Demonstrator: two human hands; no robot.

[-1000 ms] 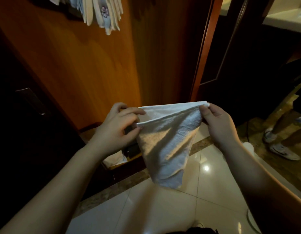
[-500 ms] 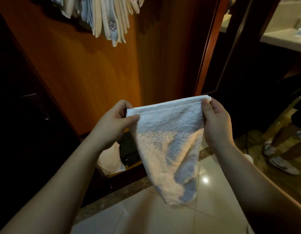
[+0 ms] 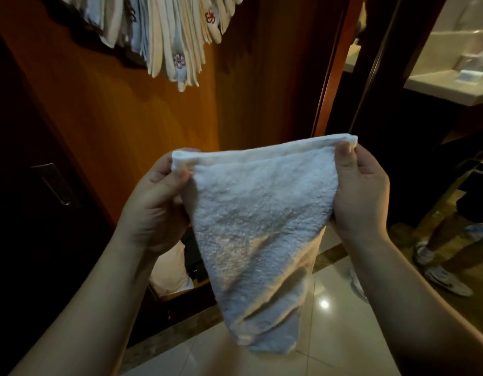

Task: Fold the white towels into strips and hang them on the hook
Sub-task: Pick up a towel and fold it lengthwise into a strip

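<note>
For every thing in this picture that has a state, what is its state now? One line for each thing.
White terry towel: folded, held up in the air by its top edge, lower end hanging.
Left hand: pinches the towel's top left corner.
Right hand: pinches the towel's top right corner.
Bundle of pale folded towels: hanging against the wooden wall above.

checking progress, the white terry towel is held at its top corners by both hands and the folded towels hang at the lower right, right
Not quite. The head view shows the folded towels hanging at the upper left, on the orange wooden panel. The rest holds: the left hand and right hand pinch the white terry towel at its top corners.
</note>
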